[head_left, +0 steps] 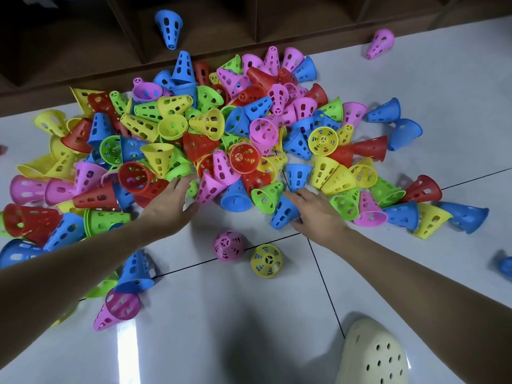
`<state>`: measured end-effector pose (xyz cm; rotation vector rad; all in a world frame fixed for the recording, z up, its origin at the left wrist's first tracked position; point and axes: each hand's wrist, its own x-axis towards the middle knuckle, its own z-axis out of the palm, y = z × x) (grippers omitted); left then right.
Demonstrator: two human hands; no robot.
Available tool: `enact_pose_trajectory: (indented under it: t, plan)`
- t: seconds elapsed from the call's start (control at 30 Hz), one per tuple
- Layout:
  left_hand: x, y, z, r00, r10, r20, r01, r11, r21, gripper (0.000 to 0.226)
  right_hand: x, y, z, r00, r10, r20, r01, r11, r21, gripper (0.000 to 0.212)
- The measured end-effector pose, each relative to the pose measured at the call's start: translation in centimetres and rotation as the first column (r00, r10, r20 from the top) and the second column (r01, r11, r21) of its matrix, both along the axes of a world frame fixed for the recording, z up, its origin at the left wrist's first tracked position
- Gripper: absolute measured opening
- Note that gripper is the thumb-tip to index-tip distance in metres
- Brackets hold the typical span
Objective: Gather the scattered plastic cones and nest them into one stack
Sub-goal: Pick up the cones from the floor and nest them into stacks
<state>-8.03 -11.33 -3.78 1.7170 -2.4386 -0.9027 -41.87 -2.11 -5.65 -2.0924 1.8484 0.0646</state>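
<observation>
A big heap of perforated plastic cones (210, 128) in blue, pink, red, yellow and green covers the pale tiled floor. My left hand (173, 200) reaches into the heap's near edge, fingers straight, touching a green cone and lying next to a pink cone (209, 187). My right hand (315, 210) rests on a blue cone (282, 214) lying on its side, thumb under it and fingers spread over it. A pink cone (229, 245) and a yellow cone (266, 260) stand upright, apart, in front of the hands.
A dark wooden shelf unit (249, 29) runs along the far side, with a blue cone (169, 27) in it. Stray cones lie around: pink (379, 42) far right, pink (116, 311) and blue (135, 270) near left. A cream clog (371, 356) sits bottom right.
</observation>
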Motion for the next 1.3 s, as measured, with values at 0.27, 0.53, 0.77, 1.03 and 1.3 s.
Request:
enact_pose_trajectory:
  t: [0.27, 0.53, 0.77, 1.03, 1.3]
  plan:
    - [-2.0, -0.7, -0.3, 1.000, -0.009, -0.027, 0.012, 0.995, 0.096, 0.064, 1.6, 0.8, 0.3, 0.986, 0.140, -0.089, -0.137, 0.989, 0.049, 0.064]
    - [-4.1, -1.6, -1.2, 0.993, 0.098, 0.059, -0.106, 0.984, 0.142, 0.062, 2.1, 2.4, -1.0, 0.968, 0.162, -0.191, -0.173, 0.984, -0.042, 0.063]
    - [-6.1, -3.1, -1.5, 0.969, 0.122, 0.215, -0.151, 0.981, 0.123, 0.064, 2.2, 4.1, -0.9, 0.975, -0.017, 0.221, 0.045, 0.991, -0.123, 0.056]
    - [-4.9, -2.8, -1.1, 0.982, 0.110, 0.151, -0.133, 0.979, 0.152, 0.056, 3.8, 5.4, 1.7, 0.784, -0.176, 0.595, 0.274, 0.959, -0.077, 0.053]
    - [-0.5, 0.2, 0.1, 0.991, 0.084, 0.101, -0.104, 0.974, 0.203, 0.032, 5.6, 6.1, 4.3, 0.614, -0.202, 0.763, 0.400, 0.913, -0.079, 0.045]
